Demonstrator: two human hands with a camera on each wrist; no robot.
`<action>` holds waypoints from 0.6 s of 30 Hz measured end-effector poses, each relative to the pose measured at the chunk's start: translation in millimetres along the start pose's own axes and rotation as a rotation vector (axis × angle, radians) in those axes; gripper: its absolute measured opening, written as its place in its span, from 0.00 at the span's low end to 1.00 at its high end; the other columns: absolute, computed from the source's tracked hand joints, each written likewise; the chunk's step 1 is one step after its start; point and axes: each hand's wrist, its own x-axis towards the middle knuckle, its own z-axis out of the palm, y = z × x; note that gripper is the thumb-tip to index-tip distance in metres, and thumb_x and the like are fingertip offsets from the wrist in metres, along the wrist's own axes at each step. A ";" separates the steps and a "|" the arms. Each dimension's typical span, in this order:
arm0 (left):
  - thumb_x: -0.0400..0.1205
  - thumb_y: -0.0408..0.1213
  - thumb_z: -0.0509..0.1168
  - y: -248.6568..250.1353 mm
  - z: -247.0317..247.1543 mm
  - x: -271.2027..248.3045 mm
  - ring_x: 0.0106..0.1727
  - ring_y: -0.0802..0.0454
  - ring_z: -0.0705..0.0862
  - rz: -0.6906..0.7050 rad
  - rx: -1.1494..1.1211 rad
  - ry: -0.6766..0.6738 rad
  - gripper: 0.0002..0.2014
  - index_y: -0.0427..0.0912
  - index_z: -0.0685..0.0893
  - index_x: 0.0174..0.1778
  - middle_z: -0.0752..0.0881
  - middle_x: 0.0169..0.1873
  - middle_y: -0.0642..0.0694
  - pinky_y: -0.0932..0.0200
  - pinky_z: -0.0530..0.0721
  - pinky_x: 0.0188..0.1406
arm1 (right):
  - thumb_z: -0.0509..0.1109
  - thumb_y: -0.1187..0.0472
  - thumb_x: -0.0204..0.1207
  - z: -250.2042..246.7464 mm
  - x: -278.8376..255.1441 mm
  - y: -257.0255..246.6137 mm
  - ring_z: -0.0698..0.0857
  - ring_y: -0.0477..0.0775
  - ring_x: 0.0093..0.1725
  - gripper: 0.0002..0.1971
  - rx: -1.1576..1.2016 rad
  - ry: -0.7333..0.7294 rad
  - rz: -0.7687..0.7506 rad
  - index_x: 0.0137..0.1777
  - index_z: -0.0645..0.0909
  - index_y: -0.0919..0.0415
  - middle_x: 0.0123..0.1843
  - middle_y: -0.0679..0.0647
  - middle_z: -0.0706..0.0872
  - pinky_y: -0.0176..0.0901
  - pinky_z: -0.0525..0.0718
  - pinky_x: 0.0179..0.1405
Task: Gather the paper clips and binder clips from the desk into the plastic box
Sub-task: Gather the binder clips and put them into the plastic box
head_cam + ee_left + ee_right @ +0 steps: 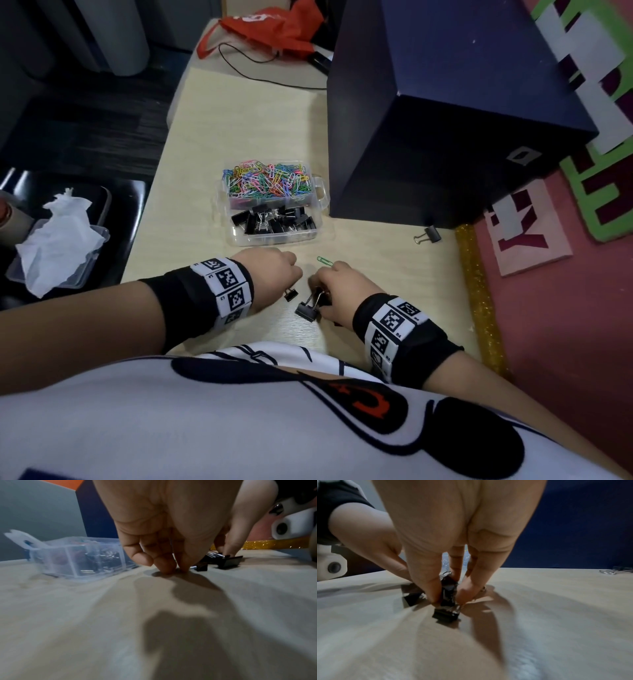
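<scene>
The clear plastic box (239, 236) sits mid-desk, with coloured paper clips (267, 180) in its far part and black binder clips (274, 221) in its near part. My left hand (176, 569) has its curled fingertips and thumb pressed together on the desk, beside the wire handle of a small binder clip (292, 294). Whether they hold it is hidden. My right hand (447, 597) pinches a black binder clip (448, 591) between thumb and fingers. Two more clips (446, 615) (412, 595) lie against it. A green paper clip (324, 261) lies just beyond the right hand.
Another binder clip (430, 235) lies at the foot of a big dark blue box (445, 137) on the right. A gold glitter strip (479, 294) edges the desk's right side. To the left are a tissue (58, 233) and a red bag (270, 27) with a cable.
</scene>
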 end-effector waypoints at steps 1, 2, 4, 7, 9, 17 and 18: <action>0.80 0.37 0.60 -1.9 -0.5 -1.2 0.51 0.43 0.81 -0.004 0.006 0.005 0.10 0.44 0.77 0.57 0.78 0.51 0.45 0.49 0.83 0.45 | 0.75 0.57 0.70 -1.2 1.4 0.2 0.81 0.59 0.57 0.21 -0.010 0.008 0.004 0.63 0.77 0.53 0.60 0.56 0.76 0.43 0.78 0.57; 0.81 0.38 0.59 -3.6 -0.4 -2.7 0.51 0.43 0.81 -0.008 0.011 0.013 0.10 0.44 0.78 0.57 0.78 0.51 0.46 0.48 0.83 0.46 | 0.75 0.56 0.70 -3.2 2.5 0.1 0.81 0.58 0.58 0.20 -0.025 0.016 0.006 0.62 0.77 0.53 0.60 0.55 0.77 0.42 0.77 0.57; 0.80 0.40 0.57 -5.7 0.2 -6.4 0.52 0.44 0.81 -0.019 0.008 0.024 0.12 0.46 0.78 0.58 0.78 0.52 0.47 0.48 0.83 0.47 | 0.75 0.53 0.71 -9.8 3.8 -1.5 0.80 0.56 0.57 0.19 -0.051 0.024 0.009 0.59 0.77 0.54 0.58 0.54 0.78 0.41 0.75 0.52; 0.79 0.43 0.58 -7.0 0.4 -10.5 0.53 0.45 0.80 0.016 -0.003 0.007 0.14 0.48 0.77 0.60 0.78 0.53 0.48 0.49 0.82 0.49 | 0.75 0.49 0.70 -25.1 7.3 -9.1 0.81 0.54 0.54 0.19 -0.055 0.031 0.028 0.57 0.78 0.53 0.56 0.53 0.81 0.41 0.76 0.47; 0.81 0.43 0.59 -6.3 -0.1 -11.0 0.54 0.44 0.80 0.034 0.006 -0.004 0.14 0.47 0.77 0.61 0.78 0.53 0.47 0.47 0.83 0.50 | 0.75 0.48 0.69 -38.0 12.0 -16.4 0.82 0.53 0.52 0.19 -0.007 0.087 0.029 0.57 0.78 0.53 0.53 0.51 0.82 0.42 0.79 0.48; 0.80 0.37 0.60 -3.2 -4.4 -11.2 0.55 0.43 0.81 -0.047 0.021 -0.066 0.11 0.42 0.79 0.57 0.79 0.56 0.44 0.51 0.79 0.46 | 0.71 0.45 0.74 -64.1 16.7 -27.8 0.80 0.53 0.59 0.28 0.210 0.324 0.121 0.70 0.71 0.55 0.62 0.53 0.78 0.43 0.76 0.56; 0.79 0.37 0.60 -2.9 -5.8 -11.6 0.55 0.43 0.81 -0.065 0.013 -0.086 0.12 0.42 0.79 0.57 0.79 0.55 0.44 0.52 0.77 0.44 | 0.71 0.47 0.74 -61.4 15.2 -25.3 0.81 0.55 0.58 0.27 0.117 0.234 0.161 0.69 0.71 0.55 0.63 0.55 0.78 0.44 0.78 0.54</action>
